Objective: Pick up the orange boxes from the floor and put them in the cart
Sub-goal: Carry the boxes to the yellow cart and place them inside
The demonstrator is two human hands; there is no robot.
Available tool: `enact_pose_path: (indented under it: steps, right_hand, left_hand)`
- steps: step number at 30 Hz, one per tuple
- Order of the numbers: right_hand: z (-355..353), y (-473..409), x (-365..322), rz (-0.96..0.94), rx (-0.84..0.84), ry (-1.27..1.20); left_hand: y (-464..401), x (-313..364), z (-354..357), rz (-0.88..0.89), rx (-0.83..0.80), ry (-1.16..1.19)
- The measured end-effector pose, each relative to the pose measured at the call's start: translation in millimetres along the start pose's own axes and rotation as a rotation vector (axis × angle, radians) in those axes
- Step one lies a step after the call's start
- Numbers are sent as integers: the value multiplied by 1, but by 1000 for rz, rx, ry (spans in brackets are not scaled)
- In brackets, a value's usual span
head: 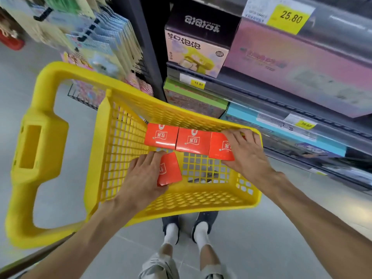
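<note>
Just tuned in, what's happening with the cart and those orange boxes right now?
A person is loading orange boxes into the yellow cart in a store aisle. Two boxes already lie side by side along the far wall of the basket. The right hand is setting a third box next to them, while the left hand holds a fourth box low inside the basket. No boxes show on the visible floor.
</note>
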State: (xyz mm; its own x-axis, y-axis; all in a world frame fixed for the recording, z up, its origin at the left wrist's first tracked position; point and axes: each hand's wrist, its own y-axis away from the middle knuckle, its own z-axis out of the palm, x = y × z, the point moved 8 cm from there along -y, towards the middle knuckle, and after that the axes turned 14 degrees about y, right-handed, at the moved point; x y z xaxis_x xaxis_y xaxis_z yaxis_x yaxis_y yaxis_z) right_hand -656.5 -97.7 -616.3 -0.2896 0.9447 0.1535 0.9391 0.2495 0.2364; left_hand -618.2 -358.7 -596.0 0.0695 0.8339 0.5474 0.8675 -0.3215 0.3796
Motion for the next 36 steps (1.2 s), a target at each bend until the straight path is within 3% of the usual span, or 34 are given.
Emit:
enact_pose_path:
  steps: [7,19,29,36]
  right_hand:
    - [40,-7,-17,22,-71,50]
    - [43,-19,-16,81,-92,43]
    - [47,-8,-12,94,-85,-68]
    - [54,-8,-8,66,-67,-88]
  left_hand:
    - [-11,-23,20,-10,-17,-30]
    - [-28,-30,30,-16,15,-59]
    - [-60,-44,44,-14,-1,-249]
    - [-62,-49,52,-111,98,-295]
